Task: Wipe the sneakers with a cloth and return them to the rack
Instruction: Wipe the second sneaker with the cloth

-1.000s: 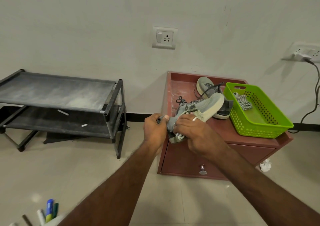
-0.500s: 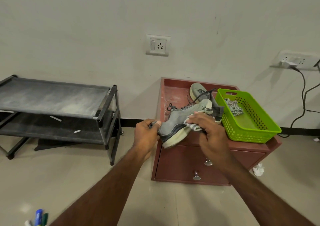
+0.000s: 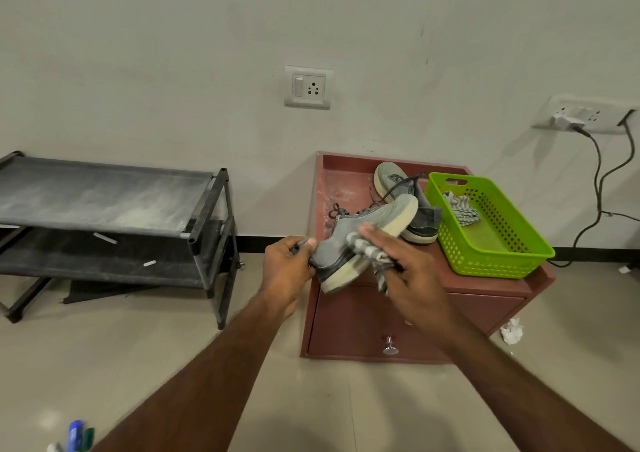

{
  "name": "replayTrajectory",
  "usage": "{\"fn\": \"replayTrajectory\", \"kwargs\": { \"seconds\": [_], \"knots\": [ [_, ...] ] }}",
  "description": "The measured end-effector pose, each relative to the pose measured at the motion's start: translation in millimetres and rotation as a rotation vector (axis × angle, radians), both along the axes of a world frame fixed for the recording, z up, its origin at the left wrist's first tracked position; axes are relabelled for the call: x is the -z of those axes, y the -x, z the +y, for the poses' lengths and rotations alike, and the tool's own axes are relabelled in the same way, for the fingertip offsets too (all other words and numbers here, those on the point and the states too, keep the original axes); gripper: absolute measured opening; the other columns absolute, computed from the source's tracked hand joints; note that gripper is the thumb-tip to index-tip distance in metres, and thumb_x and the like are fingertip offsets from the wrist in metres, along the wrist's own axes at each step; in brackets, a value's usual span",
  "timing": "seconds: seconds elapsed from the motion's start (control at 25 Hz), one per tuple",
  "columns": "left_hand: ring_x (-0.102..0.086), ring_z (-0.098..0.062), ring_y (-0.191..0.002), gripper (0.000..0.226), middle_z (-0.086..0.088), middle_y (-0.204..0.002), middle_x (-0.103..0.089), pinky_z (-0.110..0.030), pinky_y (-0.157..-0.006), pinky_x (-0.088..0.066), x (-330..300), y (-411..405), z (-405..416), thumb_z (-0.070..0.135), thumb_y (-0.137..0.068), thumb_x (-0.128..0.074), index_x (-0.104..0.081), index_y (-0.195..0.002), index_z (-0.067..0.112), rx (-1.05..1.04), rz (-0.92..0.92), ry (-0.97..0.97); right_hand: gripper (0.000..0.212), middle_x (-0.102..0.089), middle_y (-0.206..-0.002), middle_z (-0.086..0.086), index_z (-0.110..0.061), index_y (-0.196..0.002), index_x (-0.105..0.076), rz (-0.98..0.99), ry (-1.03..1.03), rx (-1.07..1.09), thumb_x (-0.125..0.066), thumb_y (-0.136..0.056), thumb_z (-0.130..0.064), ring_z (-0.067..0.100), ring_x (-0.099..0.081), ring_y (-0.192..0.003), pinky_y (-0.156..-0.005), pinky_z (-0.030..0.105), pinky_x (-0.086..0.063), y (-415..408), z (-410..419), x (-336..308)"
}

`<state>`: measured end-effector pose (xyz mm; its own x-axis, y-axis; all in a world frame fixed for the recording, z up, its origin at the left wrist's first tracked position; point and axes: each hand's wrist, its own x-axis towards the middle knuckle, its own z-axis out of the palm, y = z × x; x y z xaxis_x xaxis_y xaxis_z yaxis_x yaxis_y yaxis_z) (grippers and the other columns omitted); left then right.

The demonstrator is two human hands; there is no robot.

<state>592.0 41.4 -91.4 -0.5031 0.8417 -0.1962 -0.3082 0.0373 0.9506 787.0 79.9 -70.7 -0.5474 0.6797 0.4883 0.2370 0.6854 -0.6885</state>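
Head view, looking down over both forearms at the red cabinet point(image 3: 349, 181) set against the wall. Left hand point(image 3: 287, 268) has its fingers curled tight round the heel of the grey sneaker point(image 3: 360, 240), which is held tilted on its side in the air just over the cabinet's front-left corner, pale sole facing forward and down, laces trailing back over the cabinet top. Right hand point(image 3: 398, 261) presses the striped cloth point(image 3: 369, 254) against the sneaker's side and sole edge, fingers laid across it, thumb hidden, a loose tail of cloth hanging under the palm; the cloth is clearly held between hand and shoe. On the cabinet top behind the held shoe sits the second sneaker point(image 3: 412, 205), toe toward the wall, its heel touching the green basket point(image 3: 498, 240) on the cabinet's right side. Inside that basket, near its back-left corner, lies another striped rag point(image 3: 460, 207). Well left of the cabinet stands the black two-tier shoe rack point(image 3: 207, 209), dusty on top, small white bits on its shelves. Right of the cabinet on the floor, a crumpled paper ball point(image 3: 512, 330). On the wall above the cabinet, a wall socket point(image 3: 307, 87); far right, a plugged power strip point(image 3: 578, 119) with cables dropping down
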Motion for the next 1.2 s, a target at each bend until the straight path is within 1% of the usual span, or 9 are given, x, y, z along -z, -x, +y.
{"fn": "replayTrajectory", "kwargs": {
  "seconds": [0.16, 0.36, 0.48, 0.56, 0.68, 0.8, 0.92, 1.08, 1.2],
  "knots": [
    [-0.071, -0.031, -0.083, 0.013, -0.026, -0.096, -0.072, -0.055, -0.086, -0.058, -2.4, -4.8, 0.8, 0.014, -0.096, -0.065, -0.073, -0.095, 0.003, -0.061, 0.07, 0.01, 0.057, -0.058, -0.139, -0.006, -0.022, -0.126, -0.068, -0.079, -0.011, 0.024, -0.048, -0.084, 0.011, 0.005, -0.041, -0.14, -0.118, 0.031, -0.031, 6.0, -6.0, 9.6],
    [-0.068, -0.012, -0.074, 0.009, 0.001, -0.084, -0.073, -0.031, -0.067, -0.057, -49.7, -24.6, 1.0, 0.017, -0.094, -0.065, -0.071, -0.098, 0.011, -0.097, 0.817, -0.249, 0.04, -0.073, -0.113, -0.01, -0.022, -0.119, -0.071, 0.473, 0.382, 0.419, -0.057, -0.093, 0.005, 0.007, -0.066, -0.112, -0.102, 0.04, -0.051, -5.2, 21.4, -14.0],
    [-0.07, -0.025, -0.082, 0.017, -0.009, -0.106, -0.072, -0.036, -0.067, -0.058, -56.5, -46.8, -2.9, 0.013, -0.096, -0.058, -0.063, -0.111, 0.008, 0.043, 1.329, -0.39, 0.029, -0.074, -0.112, 0.005, -0.028, -0.117, -0.069, 0.703, 0.838, 0.376, -0.056, -0.098, -0.01, 0.029, -0.069, -0.106, -0.088, 0.059, -0.055, 1.4, 25.8, -10.7],
    [-0.069, -0.028, -0.096, 0.025, -0.01, -0.125, -0.066, -0.038, -0.076, -0.059, -48.3, -59.0, -7.2, 0.018, -0.098, -0.055, -0.059, -0.121, 0.01, 0.256, 1.493, -0.279, 0.022, -0.074, -0.109, 0.01, -0.026, -0.116, -0.067, 0.721, 1.012, 0.399, -0.055, -0.1, -0.017, 0.033, -0.071, -0.102, -0.083, 0.062, -0.055, -5.1, 29.3, -10.3],
    [-0.065, -0.023, -0.108, 0.031, -0.004, -0.137, -0.059, -0.031, -0.084, -0.05, -32.7, -64.9, -13.4, 0.022, -0.103, -0.05, -0.051, -0.134, 0.018, 0.538, 1.552, -0.126, 0.026, -0.074, -0.107, 0.013, -0.018, -0.117, -0.067, 0.733, 1.081, 0.333, -0.067, -0.093, -0.027, 0.033, -0.072, -0.097, -0.084, 0.055, -0.058, -23.8, 31.1, -7.0],
    [-0.06, -0.023, -0.122, 0.038, -0.003, -0.149, -0.049, -0.03, -0.092, -0.05, -24.6, -64.3, -19.1, 0.015, -0.103, -0.048, -0.047, -0.141, 0.019, 0.548, 1.557, -0.175, 0.047, -0.076, -0.1, 0.004, -0.022, -0.109, -0.066, 0.455, 0.901, 0.348, -0.088, -0.069, -0.033, 0.025, -0.074, -0.093, -0.082, 0.049, -0.06, -21.6, 25.0, 5.2],
    [-0.055, -0.02, -0.13, 0.044, -0.004, -0.156, -0.042, -0.029, -0.099, -0.049, -17.3, -67.4, -25.1, 0.014, -0.101, -0.051, -0.044, -0.145, 0.019, 0.508, 1.639, -0.297, 0.05, -0.075, -0.088, -0.003, -0.024, -0.098, -0.066, 0.253, 0.753, 0.521, -0.087, -0.055, -0.039, 0.017, -0.072, -0.084, -0.075, 0.04, -0.061, -7.2, 28.7, 16.9],
    [-0.067, -0.012, -0.108, 0.065, 0.005, -0.136, -0.061, -0.032, -0.084, -0.06, -22.8, -49.2, -27.8, 0.042, -0.087, -0.073, -0.037, -0.14, 0.033, 0.333, 1.297, -0.25, 0.017, -0.075, -0.086, 0.011, -0.015, -0.092, -0.068, 0.449, 0.875, 0.497, -0.073, -0.075, -0.016, 0.031, -0.073, -0.081, -0.071, 0.051, -0.061, 2.1, 38.7, 25.5],
    [-0.037, -0.008, -0.14, 0.097, 0.009, -0.155, -0.04, -0.039, -0.119, -0.031, -20.6, -26.6, -21.2, 0.068, -0.067, -0.078, -0.037, -0.146, 0.028, 0.23, 1.329, -0.099, 0.009, -0.073, -0.085, 0.021, -0.003, -0.097, -0.068, 0.558, 1.114, 0.279, -0.064, -0.09, -0.006, 0.032, -0.072, -0.069, -0.056, 0.039, -0.059, 2.9, 38.6, 27.9]
  ]
}}
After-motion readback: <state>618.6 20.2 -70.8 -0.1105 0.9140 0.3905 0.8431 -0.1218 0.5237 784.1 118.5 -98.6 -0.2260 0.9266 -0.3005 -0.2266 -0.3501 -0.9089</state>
